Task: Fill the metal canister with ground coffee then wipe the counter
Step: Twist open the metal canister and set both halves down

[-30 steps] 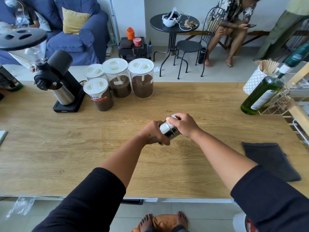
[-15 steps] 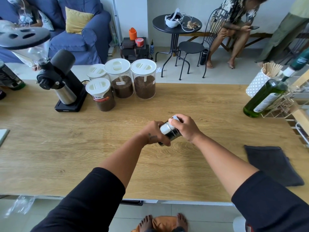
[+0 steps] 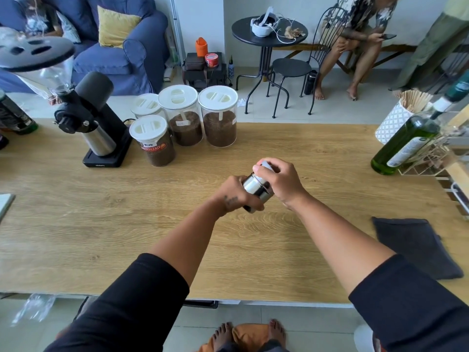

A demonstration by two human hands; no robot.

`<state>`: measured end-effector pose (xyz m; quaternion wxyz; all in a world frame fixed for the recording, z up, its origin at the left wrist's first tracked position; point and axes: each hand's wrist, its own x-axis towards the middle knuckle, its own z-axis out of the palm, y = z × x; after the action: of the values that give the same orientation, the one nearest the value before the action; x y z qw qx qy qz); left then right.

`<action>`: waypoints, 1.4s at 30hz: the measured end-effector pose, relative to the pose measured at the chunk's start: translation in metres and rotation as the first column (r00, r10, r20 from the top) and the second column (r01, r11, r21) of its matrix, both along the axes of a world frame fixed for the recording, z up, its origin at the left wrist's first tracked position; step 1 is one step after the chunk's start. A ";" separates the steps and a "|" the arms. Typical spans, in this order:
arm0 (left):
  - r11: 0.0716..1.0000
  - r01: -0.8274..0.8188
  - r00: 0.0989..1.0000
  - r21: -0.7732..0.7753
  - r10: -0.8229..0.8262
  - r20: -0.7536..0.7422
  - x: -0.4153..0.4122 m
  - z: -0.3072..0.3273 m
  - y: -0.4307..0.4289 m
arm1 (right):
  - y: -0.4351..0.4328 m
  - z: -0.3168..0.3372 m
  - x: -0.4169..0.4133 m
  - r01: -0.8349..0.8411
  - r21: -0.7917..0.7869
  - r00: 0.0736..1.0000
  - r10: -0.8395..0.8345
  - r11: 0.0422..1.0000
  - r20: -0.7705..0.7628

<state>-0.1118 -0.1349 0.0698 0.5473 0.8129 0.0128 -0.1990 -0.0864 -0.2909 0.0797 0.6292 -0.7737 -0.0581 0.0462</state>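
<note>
A small shiny metal canister [image 3: 255, 187] is held tilted above the middle of the wooden counter [image 3: 127, 224]. My left hand [image 3: 237, 195] grips its lower body from the left. My right hand [image 3: 280, 180] wraps over its top, where a lid peeks out between the fingers. Several clear jars of ground coffee with white lids [image 3: 219, 118] stand at the back of the counter. A dark folded cloth [image 3: 416, 247] lies flat on the counter at the right.
A black coffee grinder [image 3: 94, 123] with a steel cup stands back left. At the right edge are a green bottle [image 3: 406, 141], a white cup of wooden sticks [image 3: 396, 118] and a rack. A person sits on a chair beyond the counter.
Both hands keep hold of the canister in nearly the same spot; my right hand's fingers have shifted slightly on the top.
</note>
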 end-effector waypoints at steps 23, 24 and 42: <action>0.969 0.248 0.966 -0.012 -0.248 -0.076 -0.009 -0.001 0.023 | -0.041 0.010 0.009 -0.557 -0.008 0.815 0.545 0.831 -0.198; 0.969 0.244 0.966 -0.022 -0.245 -0.076 -0.008 0.000 0.025 | -0.039 0.011 0.008 -0.542 -0.020 0.830 0.531 0.840 -0.173; 0.962 0.189 0.979 0.197 -0.200 0.041 0.010 0.000 0.037 | -0.021 0.019 0.002 -0.427 -0.258 0.888 0.455 0.867 0.061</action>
<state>-0.1015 -0.0975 0.0695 0.4444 0.8647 -0.0645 -0.2250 -0.0842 -0.3117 0.0988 0.5000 -0.8108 -0.2652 0.1489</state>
